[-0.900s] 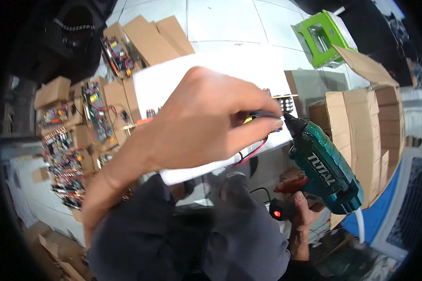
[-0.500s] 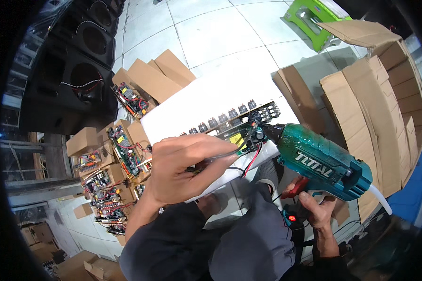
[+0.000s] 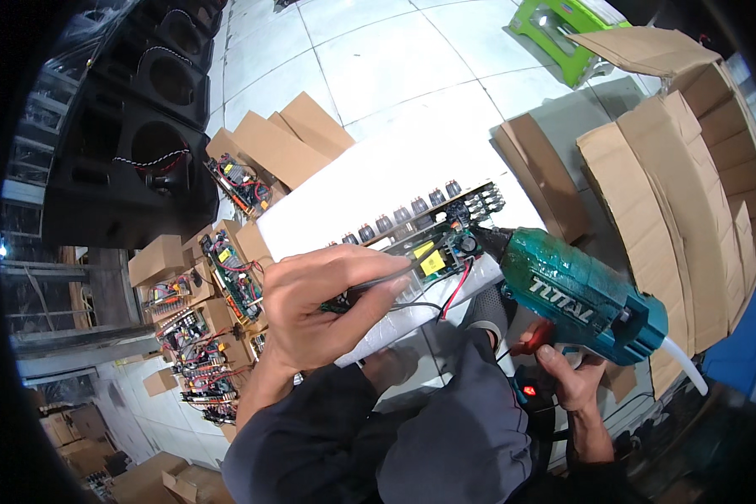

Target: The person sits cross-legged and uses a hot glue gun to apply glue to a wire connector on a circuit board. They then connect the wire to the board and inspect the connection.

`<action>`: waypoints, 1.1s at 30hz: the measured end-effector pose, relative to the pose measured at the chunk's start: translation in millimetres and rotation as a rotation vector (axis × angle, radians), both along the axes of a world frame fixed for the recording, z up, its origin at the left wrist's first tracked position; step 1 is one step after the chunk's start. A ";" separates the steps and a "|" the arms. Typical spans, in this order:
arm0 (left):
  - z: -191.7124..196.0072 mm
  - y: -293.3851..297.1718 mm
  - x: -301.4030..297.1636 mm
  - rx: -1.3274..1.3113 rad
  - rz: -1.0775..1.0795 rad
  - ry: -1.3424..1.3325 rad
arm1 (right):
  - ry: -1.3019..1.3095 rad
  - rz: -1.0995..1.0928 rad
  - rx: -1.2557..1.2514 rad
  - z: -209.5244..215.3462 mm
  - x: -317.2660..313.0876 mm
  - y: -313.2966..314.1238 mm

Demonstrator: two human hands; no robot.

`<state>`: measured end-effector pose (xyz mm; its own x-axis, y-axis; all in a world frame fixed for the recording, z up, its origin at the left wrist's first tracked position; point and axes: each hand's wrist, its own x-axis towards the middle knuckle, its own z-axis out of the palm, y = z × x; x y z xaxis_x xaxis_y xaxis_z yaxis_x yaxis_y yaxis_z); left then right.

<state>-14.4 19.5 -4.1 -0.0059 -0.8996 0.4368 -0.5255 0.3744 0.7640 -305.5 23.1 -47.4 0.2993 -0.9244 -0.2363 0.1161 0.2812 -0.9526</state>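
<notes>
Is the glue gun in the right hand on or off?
Apparently on: the red light near the base of the glue gun is lit. Whether its tip is hot cannot be told.

I see teal glue gun (image 3: 586, 294), tilted, nozzle (image 3: 494, 242) near circuit board (image 3: 455, 238); board on white desk (image 3: 344, 197), yellow patch (image 3: 429, 261), dark knobs (image 3: 418, 204) along one edge; thin dark piece (image 3: 386, 276) slants over it.

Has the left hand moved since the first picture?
Yes. Against the white slab, the left hand has moved left: its fingertips were near the slab's right edge and are now farther in.
</notes>
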 end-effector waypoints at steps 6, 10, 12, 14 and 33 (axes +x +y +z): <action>-0.8 1.0 0.7 0.000 0.000 0.037 | 0.133 0.034 -0.116 -12.9 -7.4 9.0; -2.6 2.9 2.2 0.010 -0.003 0.044 | 0.131 0.073 -0.063 -0.5 0.8 4.1; -2.4 2.6 2.2 0.014 -0.002 0.051 | 0.048 0.058 0.054 3.8 0.3 7.0; -1.0 1.7 1.7 0.019 0.001 0.055 | 0.101 0.023 -0.014 1.2 1.1 6.9; -5.9 6.3 6.6 0.118 0.110 0.159 | 0.107 0.117 -0.036 14.8 -7.7 6.3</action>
